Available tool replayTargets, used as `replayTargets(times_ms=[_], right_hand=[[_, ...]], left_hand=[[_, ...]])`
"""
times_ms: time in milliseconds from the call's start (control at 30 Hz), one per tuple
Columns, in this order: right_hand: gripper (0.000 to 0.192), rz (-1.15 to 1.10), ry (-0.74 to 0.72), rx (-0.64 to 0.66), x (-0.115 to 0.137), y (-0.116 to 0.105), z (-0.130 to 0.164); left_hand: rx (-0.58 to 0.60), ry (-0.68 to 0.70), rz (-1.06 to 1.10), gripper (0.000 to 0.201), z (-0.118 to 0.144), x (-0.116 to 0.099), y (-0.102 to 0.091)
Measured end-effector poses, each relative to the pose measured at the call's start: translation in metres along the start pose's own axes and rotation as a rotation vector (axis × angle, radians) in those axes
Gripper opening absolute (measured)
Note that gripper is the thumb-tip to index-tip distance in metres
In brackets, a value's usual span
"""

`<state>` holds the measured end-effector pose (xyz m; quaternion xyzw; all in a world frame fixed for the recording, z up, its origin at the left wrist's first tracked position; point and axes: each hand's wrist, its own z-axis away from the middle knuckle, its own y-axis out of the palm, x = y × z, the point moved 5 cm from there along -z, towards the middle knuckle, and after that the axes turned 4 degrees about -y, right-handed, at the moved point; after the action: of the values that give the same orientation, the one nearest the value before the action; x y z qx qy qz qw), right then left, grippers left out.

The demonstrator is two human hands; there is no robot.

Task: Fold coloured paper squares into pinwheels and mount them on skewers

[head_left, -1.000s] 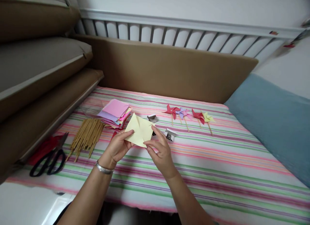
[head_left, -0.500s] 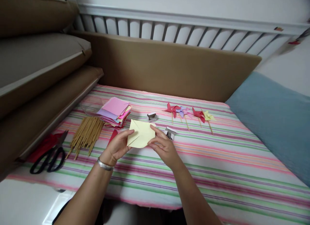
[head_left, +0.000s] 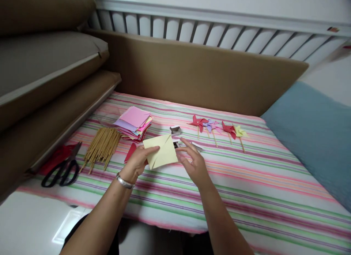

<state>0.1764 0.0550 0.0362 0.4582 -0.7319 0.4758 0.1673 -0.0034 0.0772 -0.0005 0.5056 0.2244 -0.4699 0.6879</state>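
- The left hand (head_left: 137, 162) holds a pale yellow paper square (head_left: 161, 151) above the striped cloth (head_left: 246, 182), its thumb pressed on the sheet's left edge and its fingers tucked behind — a closed pinch on the paper.
- The paper square is a soft butter yellow, matte, tilted so that 1 corner points toward the far edge of the cloth. Straight creases or cuts run in from its corners toward the middle, and its lower left corner shows a slit.
- The right hand (head_left: 195, 164) hovers just beside the sheet's right edge with its fingers spread wide and loose; it grips nothing, and whether a fingertip touches the paper cannot be told.
- A silver bracelet (head_left: 124, 182) sits on the left wrist.
- The sheet hangs over the middle of the cloth, nearer its left half, between the stack of coloured paper (head_left: 135, 122) and the near edge.
- Bamboo sticks (head_left: 102, 147) lie in a bundle just left of the stack; black scissors (head_left: 62, 171) rest on red paper near the left edge of the cloth.
- A small metal box (head_left: 175, 130) stands beyond the sheet.
- 4 paper pinwheels (head_left: 218, 127) — red, purple, red, yellow — lie in a row on sticks toward the far edge.
- A blue cushion (head_left: 312, 138) borders the right edge of the cloth, and a brown padded board (head_left: 208, 72) stands along the far edge.
- No brand, label or writing can be read on anything.
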Motion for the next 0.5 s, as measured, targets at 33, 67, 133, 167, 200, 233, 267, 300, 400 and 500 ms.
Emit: replayTargets(times_ms=[33, 67, 133, 167, 200, 233, 267, 300, 400, 500], right_hand=[[0.016, 0.040, -0.014, -0.101, 0.004, 0.000, 0.001], [0.015, 0.078, -0.044, -0.175, 0.009, 0.002, 0.003], [0.015, 0.140, -0.140, -0.214, 0.022, 0.013, 0.007], [0.016, 0.170, -0.191, -0.191, 0.028, 0.022, 0.009], [0.018, 0.198, -0.235, -0.161, 0.033, 0.030, 0.011], [0.020, 0.223, -0.266, -0.131, 0.036, 0.037, 0.012], [0.022, 0.244, -0.286, -0.106, 0.038, 0.043, 0.014], [0.024, 0.257, -0.295, -0.089, 0.040, 0.047, 0.015], [0.023, 0.271, -0.298, -0.065, 0.039, 0.054, 0.016], [0.019, 0.272, -0.291, -0.066, 0.037, 0.055, 0.015]], left_hand=[[-0.009, 0.020, 0.036, 0.040, -0.001, -0.001, 0.000], [-0.021, 0.039, 0.065, 0.040, -0.001, -0.002, 0.000], [-0.040, 0.059, 0.108, 0.041, -0.003, -0.002, 0.000], [-0.051, 0.062, 0.126, 0.041, -0.004, -0.001, 0.000], [-0.062, 0.064, 0.144, 0.040, -0.004, 0.000, 0.000], [-0.066, 0.065, 0.164, 0.039, -0.004, 0.001, 0.001], [-0.066, 0.068, 0.186, 0.036, -0.004, 0.002, 0.002], [-0.067, 0.072, 0.207, 0.034, -0.004, 0.003, 0.004], [-0.094, 0.084, 0.250, 0.029, -0.003, 0.004, 0.006], [-0.108, 0.091, 0.263, 0.030, -0.002, 0.005, 0.006]])
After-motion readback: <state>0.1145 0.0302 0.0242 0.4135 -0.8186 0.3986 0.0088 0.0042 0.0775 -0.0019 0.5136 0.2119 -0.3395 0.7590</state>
